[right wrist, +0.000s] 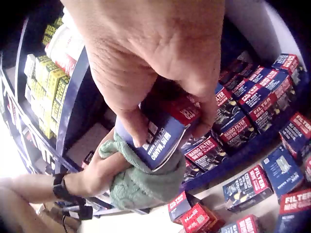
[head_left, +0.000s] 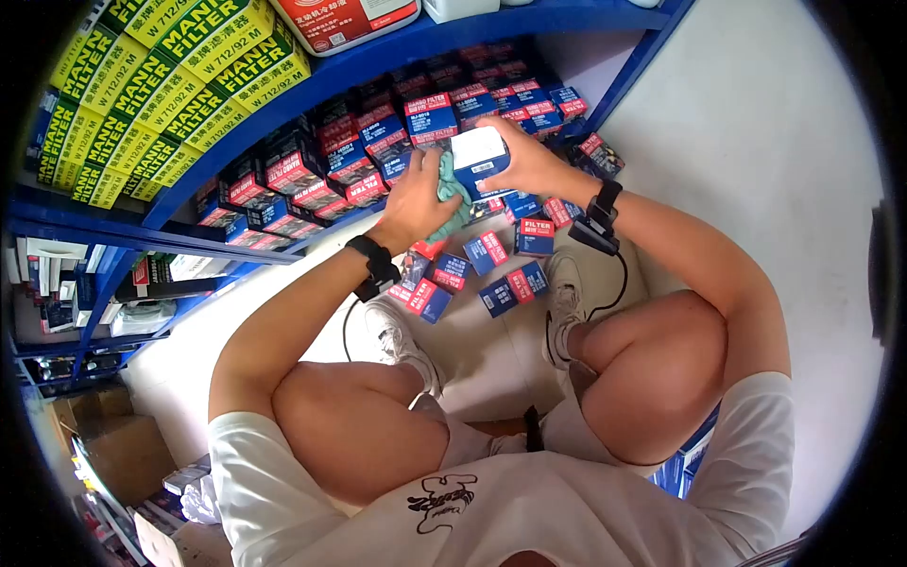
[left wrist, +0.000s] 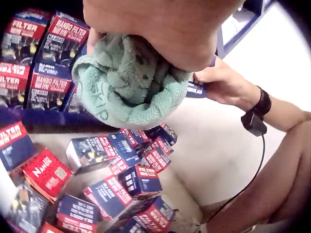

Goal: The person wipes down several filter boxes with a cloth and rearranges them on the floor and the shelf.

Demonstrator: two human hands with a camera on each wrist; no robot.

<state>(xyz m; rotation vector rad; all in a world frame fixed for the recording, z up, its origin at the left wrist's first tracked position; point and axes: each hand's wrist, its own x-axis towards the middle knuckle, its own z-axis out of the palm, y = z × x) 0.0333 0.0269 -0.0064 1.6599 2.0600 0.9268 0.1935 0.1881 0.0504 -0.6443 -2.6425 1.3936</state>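
In the head view my right hand (head_left: 531, 163) grips a blue and red filter box (head_left: 479, 178), its white side turned up. Thumb and fingers hold opposite sides of the box, as the right wrist view shows. A light green terry towel (head_left: 452, 200) is bunched in my left hand (head_left: 412, 200). In the right wrist view the towel (right wrist: 146, 187) lies against the lower end of the box (right wrist: 160, 136). The left wrist view shows the towel (left wrist: 138, 109) hanging in folds below the left hand, with the box mostly hidden behind.
Rows of filter boxes (head_left: 293, 180) fill the low blue shelf (head_left: 350, 57) ahead. Several loose boxes (head_left: 515, 288) lie on the floor between the shelf and the shoes (head_left: 565, 298). Yellow-green filter boxes (head_left: 161, 85) and a red and white jug (head_left: 350, 21) stand above.
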